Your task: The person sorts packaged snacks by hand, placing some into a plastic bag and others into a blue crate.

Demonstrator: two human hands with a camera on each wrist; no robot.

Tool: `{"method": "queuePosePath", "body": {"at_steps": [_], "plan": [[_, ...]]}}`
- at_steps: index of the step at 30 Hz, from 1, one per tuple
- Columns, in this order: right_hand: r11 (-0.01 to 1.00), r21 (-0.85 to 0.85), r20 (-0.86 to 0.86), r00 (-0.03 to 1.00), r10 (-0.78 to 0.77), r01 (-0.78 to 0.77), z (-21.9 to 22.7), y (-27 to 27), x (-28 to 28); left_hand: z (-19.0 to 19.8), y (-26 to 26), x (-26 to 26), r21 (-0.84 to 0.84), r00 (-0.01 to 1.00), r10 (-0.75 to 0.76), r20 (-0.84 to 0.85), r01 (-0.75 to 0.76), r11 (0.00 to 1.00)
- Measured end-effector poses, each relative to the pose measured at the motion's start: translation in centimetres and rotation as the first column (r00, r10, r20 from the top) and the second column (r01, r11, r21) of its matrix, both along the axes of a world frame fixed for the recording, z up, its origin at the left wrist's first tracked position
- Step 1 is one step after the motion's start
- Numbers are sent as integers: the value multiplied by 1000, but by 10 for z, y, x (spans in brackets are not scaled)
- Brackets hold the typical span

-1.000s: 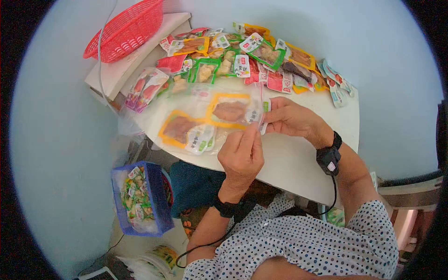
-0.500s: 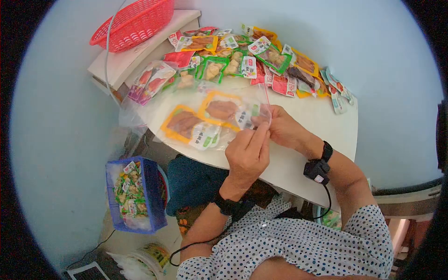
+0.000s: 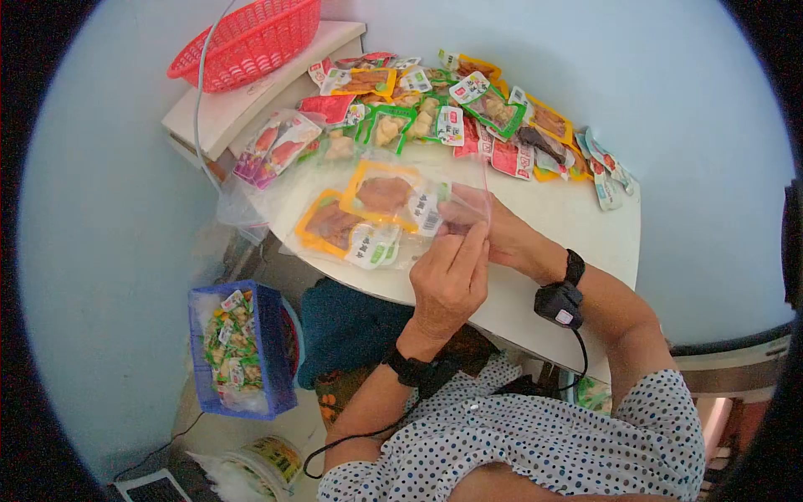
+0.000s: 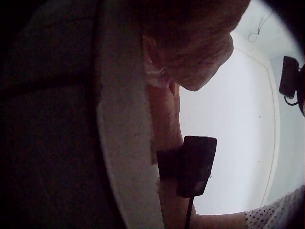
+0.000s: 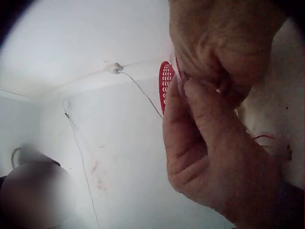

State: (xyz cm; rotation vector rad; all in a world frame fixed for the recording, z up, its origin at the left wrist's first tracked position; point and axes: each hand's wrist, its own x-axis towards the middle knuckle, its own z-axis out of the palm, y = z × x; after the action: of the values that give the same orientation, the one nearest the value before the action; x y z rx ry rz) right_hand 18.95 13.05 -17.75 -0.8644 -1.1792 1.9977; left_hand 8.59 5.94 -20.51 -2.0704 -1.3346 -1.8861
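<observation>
A clear plastic bag [image 3: 410, 247] with a thin red line along its mouth lies over the near left part of the table. Inside it show two yellow-edged packets of brown food: one snack packet [image 3: 385, 194] nearer the mouth, another packet [image 3: 330, 224] to its left. My left hand [image 3: 449, 280] pinches the bag's edge between thumb and finger, as the left hand [image 5: 214, 148] also shows in the right wrist view. My right hand [image 3: 502, 230] reaches past the mouth, fingers overlapping the labelled end of the nearer packet, seen through the plastic. The left wrist view is dark, work hidden.
Several snack packets [image 3: 389, 130] lie heaped along the back of the white table [image 3: 577, 284]. Purple-and-white packets [image 3: 276, 146] sit at its left. A red basket [image 3: 255, 46] stands on a white ledge. A blue crate [image 3: 276, 351] of packets is below left.
The nearer packet has slid left, deeper into the bag, with my right hand following past the mouth. My left hand keeps its pinch and has shifted slightly right.
</observation>
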Motion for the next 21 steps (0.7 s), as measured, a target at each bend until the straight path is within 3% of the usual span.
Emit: {"method": "queuePosePath", "body": {"at_steps": [10, 16, 21], "plan": [[983, 184, 32, 999, -20, 14, -28, 24, -21, 3, -5, -1, -91, 997, -30, -65, 24, 996], [996, 87, -75, 997, 15, -9, -26, 26, -18, 3, -1, -1, -129, 996, -80, -36, 75, 989], [999, 27, -279, 960, -27, 36, -34, 20, -29, 5, -5, -2, -161, 995, -90, -44, 82, 984]]}}
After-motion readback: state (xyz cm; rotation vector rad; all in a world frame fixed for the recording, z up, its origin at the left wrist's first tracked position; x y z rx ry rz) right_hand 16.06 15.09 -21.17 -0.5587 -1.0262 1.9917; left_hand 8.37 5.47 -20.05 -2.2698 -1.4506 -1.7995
